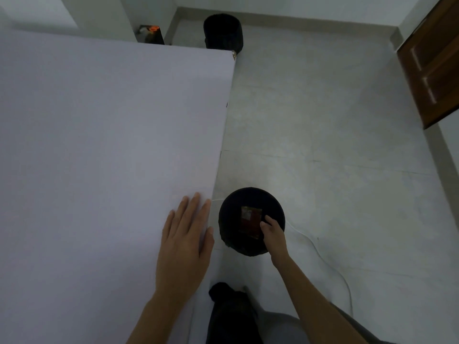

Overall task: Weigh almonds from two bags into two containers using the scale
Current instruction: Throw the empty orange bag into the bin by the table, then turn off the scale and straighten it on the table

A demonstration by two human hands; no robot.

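A black round bin (231, 214) stands on the floor just right of the white table (99, 132). Inside it lies a dark reddish packet (249, 219), which looks like a bag of almonds. My right hand (272, 232) reaches down into the bin, its fingers curled around the packet's right edge. My left hand (186, 237) rests flat on the table's near right edge, fingers spread and holding nothing. No scale or containers are in view.
A second black bin (222, 33) stands on the floor beyond the table's far corner, next to a dark box with an orange mark (151, 34). A white cable (323, 256) runs across the floor tiles. A brown wooden door (432, 70) is at the right. My dark-trousered leg (231, 316) is below.
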